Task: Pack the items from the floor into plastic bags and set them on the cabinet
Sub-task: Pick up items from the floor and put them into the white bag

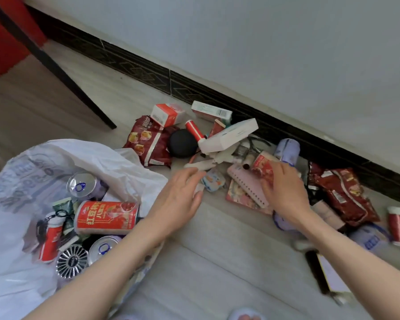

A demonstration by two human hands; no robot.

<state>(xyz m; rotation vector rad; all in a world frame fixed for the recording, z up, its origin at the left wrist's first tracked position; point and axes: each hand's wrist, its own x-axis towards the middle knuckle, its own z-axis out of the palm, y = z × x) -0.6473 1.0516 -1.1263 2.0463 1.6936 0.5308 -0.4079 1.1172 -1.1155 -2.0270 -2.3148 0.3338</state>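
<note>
The plastic bag (62, 162), white with faded grey print too creased to read, lay open on the floor (206, 262) at the left, its lower edge cut off by the frame. Inside it lay a red can (106, 217) with large white Chinese characters, two silver-topped drink cans (82, 184) showing pull tabs, a small red-and-white bottle (51, 239) on a black keyring, and a round silver finned disc (72, 260) whose centre lettering was too blurred to read.

Beyond the bag, a loose pile of items sat on the floor near the dark skirting board (194, 88). A dark red snack bag (148, 142) lay at the pile's left and another red snack bag (342, 195) at its right. Between them were a white flat box (229, 136), a red-and-white carton (166, 114), a black round object (183, 145) and a pink spiral notebook (247, 188).

The right hand (284, 188) gripped a red patterned can (263, 165) above the notebook. The left hand (183, 192) hovered with relaxed fingers just beside a small pale wrapped packet (214, 180); whether it touched the packet was unclear. A small red tube (397, 225) lay at the far right, motion-blurred.
</note>
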